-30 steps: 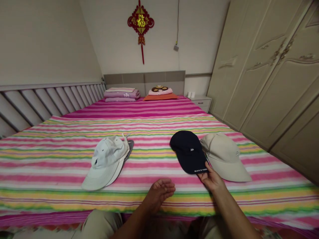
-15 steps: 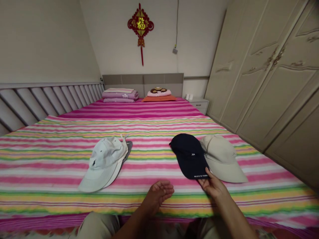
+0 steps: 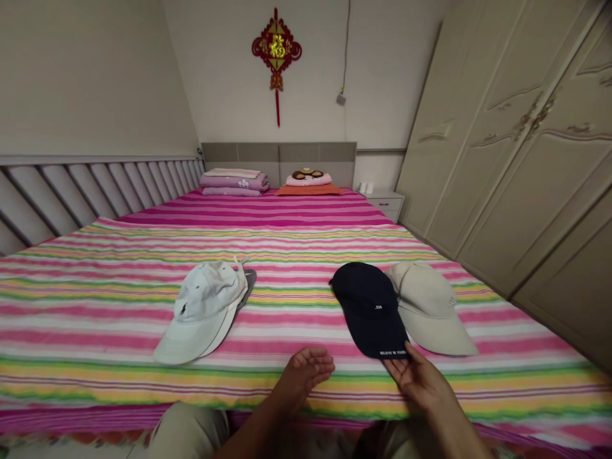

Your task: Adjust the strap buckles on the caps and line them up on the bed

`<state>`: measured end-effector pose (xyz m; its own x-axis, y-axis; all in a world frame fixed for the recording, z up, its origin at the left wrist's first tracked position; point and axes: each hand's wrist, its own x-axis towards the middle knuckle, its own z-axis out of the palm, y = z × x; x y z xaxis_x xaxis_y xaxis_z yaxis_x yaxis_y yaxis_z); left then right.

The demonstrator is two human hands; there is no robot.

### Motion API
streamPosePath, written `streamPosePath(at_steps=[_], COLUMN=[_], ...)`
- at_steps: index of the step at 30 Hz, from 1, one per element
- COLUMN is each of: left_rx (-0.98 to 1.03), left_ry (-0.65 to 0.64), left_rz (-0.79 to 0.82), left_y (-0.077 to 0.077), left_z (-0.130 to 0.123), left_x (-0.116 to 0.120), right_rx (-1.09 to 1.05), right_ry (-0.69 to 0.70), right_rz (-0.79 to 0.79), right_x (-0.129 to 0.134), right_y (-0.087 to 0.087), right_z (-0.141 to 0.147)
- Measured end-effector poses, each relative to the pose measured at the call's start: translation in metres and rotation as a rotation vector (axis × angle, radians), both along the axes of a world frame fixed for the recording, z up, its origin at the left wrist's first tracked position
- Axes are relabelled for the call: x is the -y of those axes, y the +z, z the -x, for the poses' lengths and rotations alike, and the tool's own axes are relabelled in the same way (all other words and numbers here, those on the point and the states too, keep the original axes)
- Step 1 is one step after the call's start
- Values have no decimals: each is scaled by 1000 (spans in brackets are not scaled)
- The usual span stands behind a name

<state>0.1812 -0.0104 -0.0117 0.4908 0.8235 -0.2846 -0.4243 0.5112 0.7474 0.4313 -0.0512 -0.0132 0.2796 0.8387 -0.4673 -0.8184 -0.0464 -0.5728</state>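
Observation:
My right hand (image 3: 421, 382) pinches the brim edge of a navy baseball cap (image 3: 366, 293), thumb on top and fingers beneath. Small white lettering runs along that brim. Partly behind the navy cap, on its right, lies a beige cap (image 3: 425, 299). Nothing is in my left hand (image 3: 308, 376), which hovers over the near part of the bed with its fingers loosely extended. To the left, a pale mint-white cap (image 3: 208, 299) with a small dark emblem rests over other caps; a grey brim (image 3: 249, 284) pokes out at its right side.
The caps lie on a bed with a striped sheet (image 3: 268, 248). Folded purple bedding (image 3: 234, 183) and an orange and pink stack (image 3: 308, 185) sit by the headboard (image 3: 306, 153). A slatted rail (image 3: 95, 191) borders the left; a wardrobe (image 3: 502, 140) stands right.
My right hand has drawn the navy cap slightly toward me and to the right, uncovering a little of the beige cap's side. My left hand stays nearly still. The view has shifted slightly.

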Motion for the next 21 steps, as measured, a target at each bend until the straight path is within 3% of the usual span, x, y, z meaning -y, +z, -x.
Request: streamPosePath(at_steps=[9, 21], left_rx=[-9, -27], left_ry=[5, 38], left_rz=[-4, -15], left_y=[2, -6], left_z=[-1, -7], left_x=[2, 2], right_rx=[-55, 28], right_ry=[4, -26], right_rz=[133, 171], right_x=[12, 22], right_y=[8, 11], right_z=[31, 53])
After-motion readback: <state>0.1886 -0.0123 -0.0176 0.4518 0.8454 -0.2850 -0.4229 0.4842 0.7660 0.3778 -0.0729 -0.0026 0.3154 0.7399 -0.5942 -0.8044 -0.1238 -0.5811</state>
